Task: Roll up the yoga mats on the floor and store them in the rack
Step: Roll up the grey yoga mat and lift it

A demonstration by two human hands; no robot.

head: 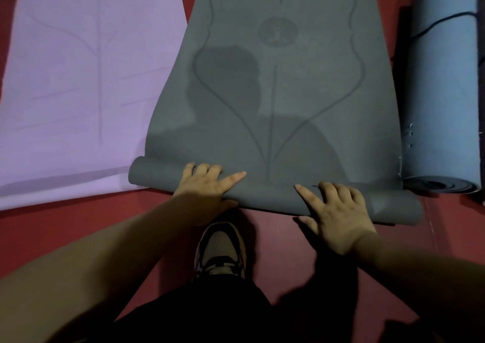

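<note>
A dark grey yoga mat (288, 85) with printed guide lines lies on the red floor, its near end rolled into a thin roll (265, 193). My left hand (207, 185) rests on the roll left of centre, fingers curled over its top. My right hand (336, 211) presses on the roll to the right, fingers spread over it. A purple mat (78, 85) lies flat at the left. A blue mat (443, 93), fully rolled and bound with a dark cord, lies at the right. No rack is in view.
The red floor (52, 237) shows in front of the mats. My shoe (220, 251) stands just behind the grey roll, between my arms. A dark object (401, 28) lies behind the blue roll at the right edge.
</note>
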